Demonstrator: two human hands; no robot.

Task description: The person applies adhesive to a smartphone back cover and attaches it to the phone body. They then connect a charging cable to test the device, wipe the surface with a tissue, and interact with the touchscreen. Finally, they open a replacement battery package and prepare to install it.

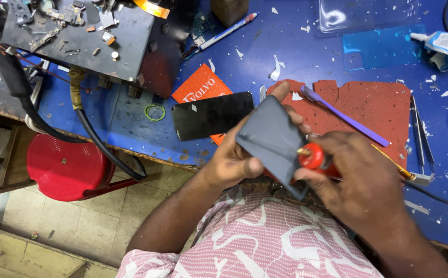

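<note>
Left hand (231,159) clamps a grey phone (274,138), back toward camera, tilted, held above the table (296,46) edge over the lap; thumb on its lower edge, fingertips hooked over the top. Right hand (360,183) closed around a red-capped tool (312,155), tip touching the phone's lower right area. Black phone (212,114) lies on the table just left, purple stick (343,115) on the red mat (373,105) behind.
</note>
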